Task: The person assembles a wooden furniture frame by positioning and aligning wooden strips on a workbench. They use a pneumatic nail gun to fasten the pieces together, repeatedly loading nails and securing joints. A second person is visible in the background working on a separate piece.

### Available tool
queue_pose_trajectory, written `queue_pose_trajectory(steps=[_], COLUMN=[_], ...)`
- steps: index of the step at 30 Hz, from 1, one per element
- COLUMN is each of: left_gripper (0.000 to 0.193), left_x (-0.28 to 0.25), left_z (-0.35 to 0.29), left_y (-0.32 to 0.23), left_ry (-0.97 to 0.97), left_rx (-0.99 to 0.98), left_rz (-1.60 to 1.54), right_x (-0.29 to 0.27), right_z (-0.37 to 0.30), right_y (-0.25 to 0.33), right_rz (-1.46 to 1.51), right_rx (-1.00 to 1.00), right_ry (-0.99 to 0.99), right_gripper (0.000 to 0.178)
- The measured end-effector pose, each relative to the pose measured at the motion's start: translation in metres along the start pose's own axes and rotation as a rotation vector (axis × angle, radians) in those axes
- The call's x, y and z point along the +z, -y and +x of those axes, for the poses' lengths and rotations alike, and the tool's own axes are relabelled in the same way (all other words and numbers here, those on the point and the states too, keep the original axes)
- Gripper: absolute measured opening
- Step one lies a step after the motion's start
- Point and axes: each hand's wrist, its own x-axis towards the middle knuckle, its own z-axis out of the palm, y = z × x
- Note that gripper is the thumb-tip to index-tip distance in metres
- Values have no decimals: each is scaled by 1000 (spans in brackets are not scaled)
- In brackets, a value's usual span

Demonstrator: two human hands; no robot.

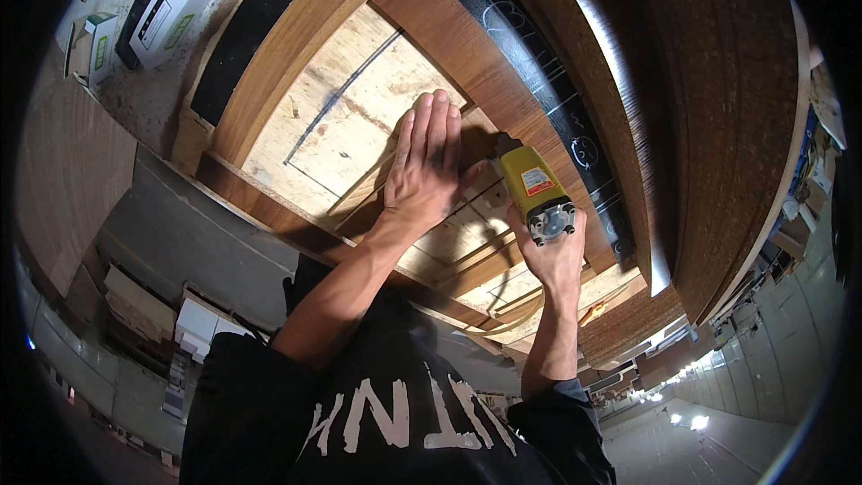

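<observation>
My left hand (pixel 424 171) lies flat, fingers together and stretched out, on a narrow wooden crosspiece (pixel 359 196) of a brown wood frame (pixel 292 63). In my right hand (pixel 554 256) is a yellow nail gun (pixel 528 175), gripped by its handle. The gun's dark nose rests at or very near the frame's long far rail (pixel 431 13), just right of my left fingers; exact contact cannot be made out. Under the frame lies a pale, scuffed board (pixel 332 94) with a dark line drawn on it.
A black strip (pixel 512 31) with white chalk-like marks runs along the frame's far side. Large brown boards (pixel 727 126) stand at the right. Green and white boxes (pixel 175 18) sit at the upper left. A thin yellowish hose (pixel 525 316) lies near my right forearm.
</observation>
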Motion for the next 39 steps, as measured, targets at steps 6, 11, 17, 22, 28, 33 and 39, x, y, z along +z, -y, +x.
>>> queue_pose_trajectory(steps=[6,11,17,22,28,33,39], left_gripper=[90,87,84,83,82,89,92], left_x=[2,1,0,2,2,5,1], left_z=[-1,0,1,0,1,-2,0], left_y=[1,1,1,1,2,4,3], left_ry=[-20,-16,-18,-24,-47,-58,-34], left_rx=[19,13,7,1,8,6,-15], left_rz=[22,25,20,10,2,-38,-42], right_x=[-1,-2,1,0,3,6,11], right_z=[2,2,5,5,1,6,13], right_y=[2,4,-7,-2,0,0,9], right_rz=[34,-47,-50,-45,-46,-53,-228], right_rx=[-3,-36,-79,-52,-40,-48,-2], right_ry=[-2,-17,-13,-10,-50,-52,-88], right_gripper=[42,43,44,44,43,42,35])
